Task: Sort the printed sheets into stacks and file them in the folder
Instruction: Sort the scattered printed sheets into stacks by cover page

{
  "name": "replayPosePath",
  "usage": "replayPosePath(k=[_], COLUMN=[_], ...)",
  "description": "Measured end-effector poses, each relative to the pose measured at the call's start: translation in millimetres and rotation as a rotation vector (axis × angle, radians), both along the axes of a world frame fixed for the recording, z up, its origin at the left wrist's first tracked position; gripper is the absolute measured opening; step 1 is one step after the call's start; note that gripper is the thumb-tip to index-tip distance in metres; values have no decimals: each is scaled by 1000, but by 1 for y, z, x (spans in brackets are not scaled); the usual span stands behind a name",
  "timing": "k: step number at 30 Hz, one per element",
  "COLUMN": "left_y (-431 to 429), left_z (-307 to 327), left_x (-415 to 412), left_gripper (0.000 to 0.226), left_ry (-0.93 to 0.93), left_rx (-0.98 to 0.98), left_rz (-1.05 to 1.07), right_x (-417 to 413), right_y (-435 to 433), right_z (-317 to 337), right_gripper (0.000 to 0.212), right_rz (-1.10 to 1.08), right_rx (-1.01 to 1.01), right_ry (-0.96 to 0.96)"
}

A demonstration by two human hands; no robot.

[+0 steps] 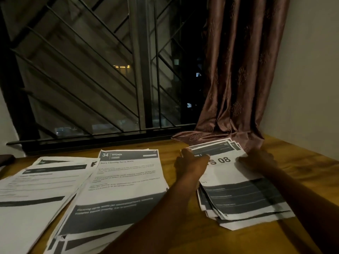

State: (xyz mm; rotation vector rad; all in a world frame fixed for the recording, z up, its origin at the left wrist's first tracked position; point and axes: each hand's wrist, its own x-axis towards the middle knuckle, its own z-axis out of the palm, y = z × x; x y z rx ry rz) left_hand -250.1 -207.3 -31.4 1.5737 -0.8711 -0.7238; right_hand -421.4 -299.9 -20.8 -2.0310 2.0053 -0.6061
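Head view, looking down at a wooden table (183, 233): left hand (190, 163) and right hand (256, 160) lie flat, fingers spread, squaring the right stack (244, 198) beside two looser stacks (117, 182), sorting seemingly underway; no folder visible for filing next.

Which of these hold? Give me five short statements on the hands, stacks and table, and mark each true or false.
1. Both hands rest on the right stack. True.
2. The middle stack has a top sheet headed 34 KITCHEN. True.
3. The curtain hangs at the left of the window. False: it hangs at the right.
4. The left hand lifts a sheet clear of the table. False: it lies on the right stack.
5. The right hand holds a pen. False: no pen shows.
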Motion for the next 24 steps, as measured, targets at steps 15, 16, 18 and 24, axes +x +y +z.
replayPosePath(k=[15, 16, 18, 24], left_y=[185, 188, 187, 177], left_z=[1, -1, -5, -21], left_x=[222, 229, 242, 267], left_gripper=[8, 6, 11, 35], left_ry=[-492, -536, -594, -858], left_rx=[-51, -29, 52, 328], left_rz=[361, 309, 206, 131], right_x=[184, 190, 198, 215], right_y=[93, 97, 104, 125], right_z=[18, 20, 20, 22], right_gripper=[54, 56, 63, 69], right_rz=[571, 561, 546, 588], right_rx=[183, 189, 228, 255], right_ry=[12, 32, 73, 166])
